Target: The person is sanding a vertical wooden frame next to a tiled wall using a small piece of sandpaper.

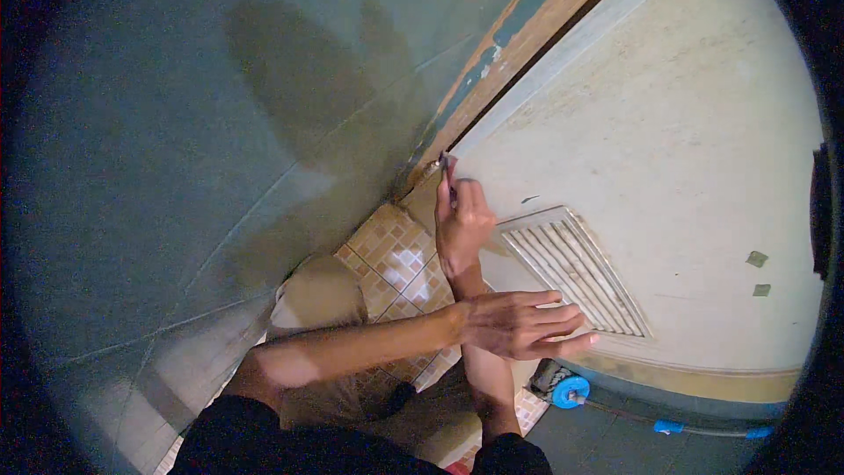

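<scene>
"Door and that thin reddish-dark thing: how do they lie?"

"Together at the door's corner. Take the right hand as the clock's centre: the thing pokes out at twelve, its long axis leaning a touch toward eleven. Beyond its tip, the dark gap between door and wooden frame runs off between one and two."

"Which hand is nearer?"

"The right; it has the thing. The left hand is at five o'clock, laid across the right forearm. Touching or just above, I can't tell."

"And the right hand's grip?"

"Pinched tight, thumb and fingers around the thing. Its tip seems to meet the door's edge, though it's too small for me to be sure, or to say what it is."

"The left?"

"Loose, fingers spread toward three, holding nothing that I can see. Nearest its fingers is the slatted vent, between one and two."
</scene>
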### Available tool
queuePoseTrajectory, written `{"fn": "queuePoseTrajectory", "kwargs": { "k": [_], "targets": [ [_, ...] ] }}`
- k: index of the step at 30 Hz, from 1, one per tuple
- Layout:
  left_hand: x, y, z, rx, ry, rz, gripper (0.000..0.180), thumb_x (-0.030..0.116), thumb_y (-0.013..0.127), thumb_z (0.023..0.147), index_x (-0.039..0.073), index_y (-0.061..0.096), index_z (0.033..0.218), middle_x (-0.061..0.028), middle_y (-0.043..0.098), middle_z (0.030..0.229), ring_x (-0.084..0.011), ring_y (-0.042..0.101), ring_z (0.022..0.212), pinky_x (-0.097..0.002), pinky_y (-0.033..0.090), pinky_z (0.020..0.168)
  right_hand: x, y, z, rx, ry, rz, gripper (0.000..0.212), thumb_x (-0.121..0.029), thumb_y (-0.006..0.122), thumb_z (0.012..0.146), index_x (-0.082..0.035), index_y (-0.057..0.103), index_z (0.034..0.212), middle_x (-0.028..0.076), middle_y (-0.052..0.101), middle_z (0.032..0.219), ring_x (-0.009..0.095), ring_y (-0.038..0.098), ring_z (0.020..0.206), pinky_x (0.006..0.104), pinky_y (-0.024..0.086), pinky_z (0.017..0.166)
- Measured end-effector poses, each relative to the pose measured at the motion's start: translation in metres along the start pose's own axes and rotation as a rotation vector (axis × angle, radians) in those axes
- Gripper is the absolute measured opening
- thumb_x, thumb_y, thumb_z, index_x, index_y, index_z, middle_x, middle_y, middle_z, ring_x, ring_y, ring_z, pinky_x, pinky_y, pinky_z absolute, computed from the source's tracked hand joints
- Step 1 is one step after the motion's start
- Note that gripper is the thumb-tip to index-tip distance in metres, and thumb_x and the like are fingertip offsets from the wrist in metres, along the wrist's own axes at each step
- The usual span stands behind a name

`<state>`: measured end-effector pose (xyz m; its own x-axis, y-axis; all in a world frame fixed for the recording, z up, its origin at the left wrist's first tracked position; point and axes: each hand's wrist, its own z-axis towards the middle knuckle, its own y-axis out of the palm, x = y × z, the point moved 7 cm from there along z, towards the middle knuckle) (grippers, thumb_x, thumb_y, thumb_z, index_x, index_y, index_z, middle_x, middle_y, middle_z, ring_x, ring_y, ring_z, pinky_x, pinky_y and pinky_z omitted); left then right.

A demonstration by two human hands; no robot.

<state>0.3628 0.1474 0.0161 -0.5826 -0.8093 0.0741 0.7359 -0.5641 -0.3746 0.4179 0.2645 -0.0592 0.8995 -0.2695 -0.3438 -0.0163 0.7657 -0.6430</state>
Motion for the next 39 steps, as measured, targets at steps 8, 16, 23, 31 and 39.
{"fn": "queuePoseTrajectory", "kwargs": {
  "k": [8,16,23,31,39],
  "targets": [
    [0.004,-0.009,0.000,-0.018,0.037,0.082,0.043,0.016,0.055,0.089,0.008,0.050,0.131,-0.0080,0.063,0.114,-0.0184,0.059,0.104,-0.0338,0.046,0.088,-0.028,-0.037,0.048,0.237,-0.025,0.078,0.018,-0.007,0.075,0.078,-0.005,0.058,0.071,0.010,0.058,0.067,0.026,0.055,0.052,0.0354,0.041,0.046],
    [0.003,-0.007,0.003,0.022,0.035,0.037,0.041,0.015,0.055,0.089,0.008,0.051,0.129,-0.0097,0.063,0.113,-0.0196,0.060,0.102,-0.0321,0.047,0.086,0.002,0.006,0.005,0.095,0.043,0.052,0.019,-0.009,0.073,0.081,-0.004,0.058,0.070,0.010,0.057,0.066,0.026,0.056,0.052,0.0367,0.042,0.046],
    [0.003,-0.013,0.001,0.030,0.051,0.072,0.041,0.015,0.054,0.089,0.006,0.050,0.129,-0.0103,0.063,0.111,-0.0204,0.059,0.102,-0.0320,0.048,0.083,-0.037,-0.055,0.065,0.299,-0.052,0.073,0.012,-0.006,0.072,0.081,-0.004,0.061,0.076,0.010,0.057,0.069,0.026,0.055,0.050,0.0359,0.041,0.045],
    [0.004,-0.010,0.004,0.054,0.038,0.044,0.042,0.016,0.056,0.088,0.005,0.050,0.128,-0.0102,0.063,0.110,-0.0201,0.060,0.102,-0.0336,0.048,0.085,-0.009,-0.007,0.021,0.157,-0.002,0.040,0.015,-0.008,0.073,0.081,-0.005,0.059,0.074,0.010,0.059,0.069,0.022,0.056,0.051,0.0339,0.041,0.045],
    [0.002,-0.017,0.001,0.006,0.011,0.047,0.044,0.016,0.055,0.087,0.008,0.049,0.130,-0.0084,0.063,0.112,-0.0187,0.060,0.102,-0.0344,0.046,0.090,-0.023,-0.071,0.061,0.378,-0.022,0.001,0.017,-0.004,0.074,0.079,-0.005,0.058,0.073,0.008,0.053,0.064,0.022,0.051,0.049,0.0343,0.038,0.042]
  ]
}}
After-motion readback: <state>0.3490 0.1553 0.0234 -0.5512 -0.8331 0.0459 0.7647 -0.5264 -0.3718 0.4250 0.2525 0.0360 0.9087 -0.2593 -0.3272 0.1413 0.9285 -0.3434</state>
